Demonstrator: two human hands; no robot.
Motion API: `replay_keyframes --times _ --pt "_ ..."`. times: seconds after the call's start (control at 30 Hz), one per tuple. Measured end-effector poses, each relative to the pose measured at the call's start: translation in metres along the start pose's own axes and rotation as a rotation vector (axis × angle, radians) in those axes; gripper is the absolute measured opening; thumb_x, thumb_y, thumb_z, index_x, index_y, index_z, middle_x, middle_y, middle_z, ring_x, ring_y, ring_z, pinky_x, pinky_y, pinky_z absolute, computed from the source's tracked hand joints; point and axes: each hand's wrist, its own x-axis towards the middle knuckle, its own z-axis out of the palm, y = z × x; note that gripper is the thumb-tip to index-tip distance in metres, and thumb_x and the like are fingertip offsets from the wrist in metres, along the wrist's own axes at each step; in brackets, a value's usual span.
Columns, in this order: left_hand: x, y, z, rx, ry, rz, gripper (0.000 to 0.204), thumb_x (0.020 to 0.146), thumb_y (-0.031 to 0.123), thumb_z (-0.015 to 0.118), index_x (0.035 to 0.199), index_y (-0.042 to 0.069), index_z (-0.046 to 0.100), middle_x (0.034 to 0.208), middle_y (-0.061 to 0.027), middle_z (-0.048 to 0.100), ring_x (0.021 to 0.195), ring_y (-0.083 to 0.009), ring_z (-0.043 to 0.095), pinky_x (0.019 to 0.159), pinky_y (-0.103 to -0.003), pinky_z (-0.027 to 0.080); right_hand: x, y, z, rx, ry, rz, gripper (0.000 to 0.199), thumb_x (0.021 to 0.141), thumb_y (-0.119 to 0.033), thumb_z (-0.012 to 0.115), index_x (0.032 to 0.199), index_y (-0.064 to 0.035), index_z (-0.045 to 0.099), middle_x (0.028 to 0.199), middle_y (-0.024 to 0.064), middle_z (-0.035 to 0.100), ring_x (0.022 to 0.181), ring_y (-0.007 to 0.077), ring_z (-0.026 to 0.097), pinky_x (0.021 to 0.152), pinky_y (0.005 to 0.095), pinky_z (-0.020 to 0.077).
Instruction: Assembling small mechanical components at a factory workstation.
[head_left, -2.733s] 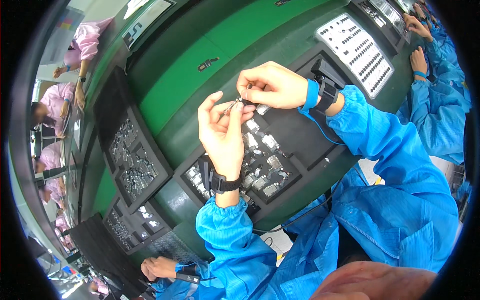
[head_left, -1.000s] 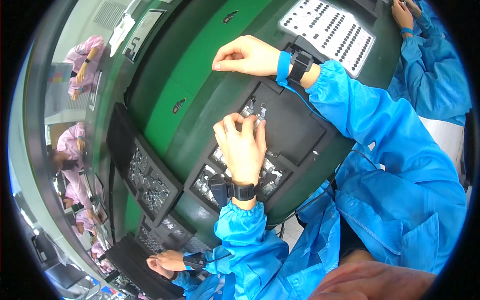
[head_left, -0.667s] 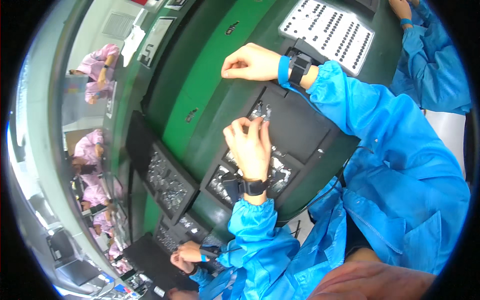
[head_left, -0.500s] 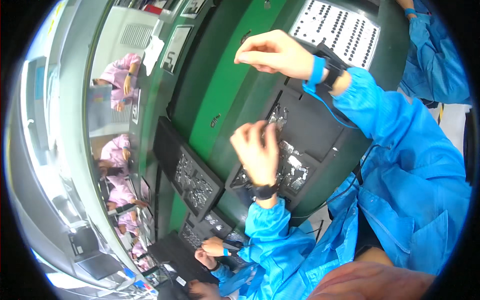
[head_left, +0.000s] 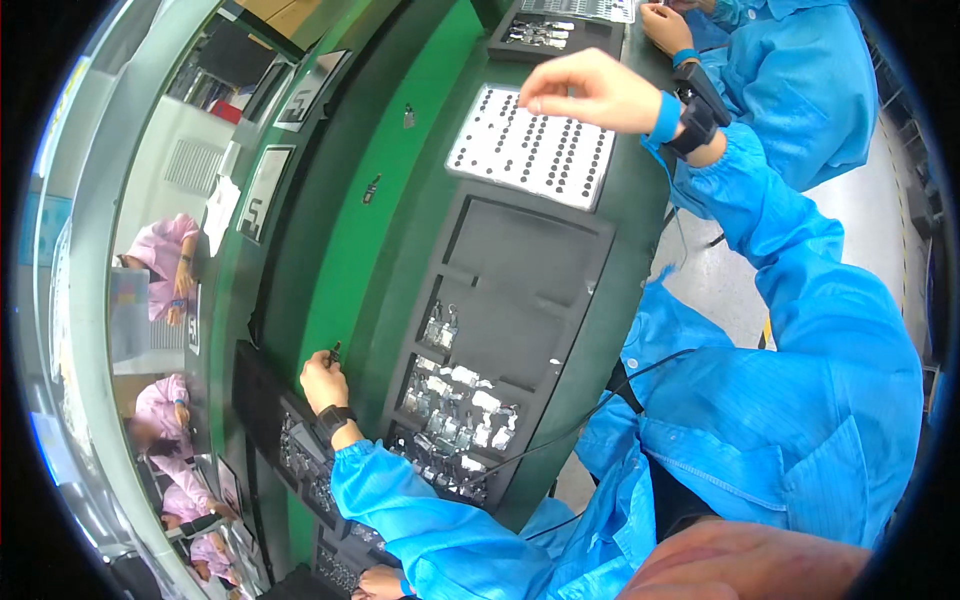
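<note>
My left hand reaches over the green belt, fingers closed on a small dark part with a metallic look. Above a white sheet set with rows of small black round pieces, my right hand has its fingers curled and thumb drawn toward them; whatever is between the fingertips is too small to see. Between the hands lies a black tray with compartments. Shiny metal-and-clear parts fill its nearer compartments, while its far section is bare.
Two more small parts, one and another, lie farther along the belt. Another black tray of parts stands left of my forearm. A blue-sleeved co-worker sits at upper right; pink-clothed people work beyond. A cable crosses near my body.
My left hand has moved from above the black tray out to the belt and closed on a small part. My right hand is now over the white sheet. The whole view has shifted.
</note>
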Motion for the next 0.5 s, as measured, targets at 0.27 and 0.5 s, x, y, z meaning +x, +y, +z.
replay_keyframes --times 0.27,0.5 --pt "-0.019 0.045 -0.007 -0.604 0.204 -0.151 0.021 0.091 0.009 0.062 0.106 -0.004 0.067 0.093 -0.0170 0.072 0.076 -0.0262 0.070 0.065 -0.036 0.056 0.004 0.078 0.048 -0.419 -0.059 0.280 0.031 0.089 -0.029 0.063 0.110 -0.0074 0.070 0.106 0.0143 0.068 0.100 0.0325 0.066 0.090 0.0430 0.0526" --pt "-0.075 0.144 -0.056 -1.669 -0.001 -0.274 0.027 0.093 0.007 0.064 0.118 -0.003 0.060 0.103 -0.0138 0.069 0.078 -0.0153 0.064 0.064 -0.026 0.050 0.024 0.093 0.058 -0.515 -0.036 0.265 0.023 0.089 -0.025 0.063 0.098 -0.0049 0.070 0.103 0.0129 0.068 0.099 0.0344 0.066 0.088 0.0437 0.0530"
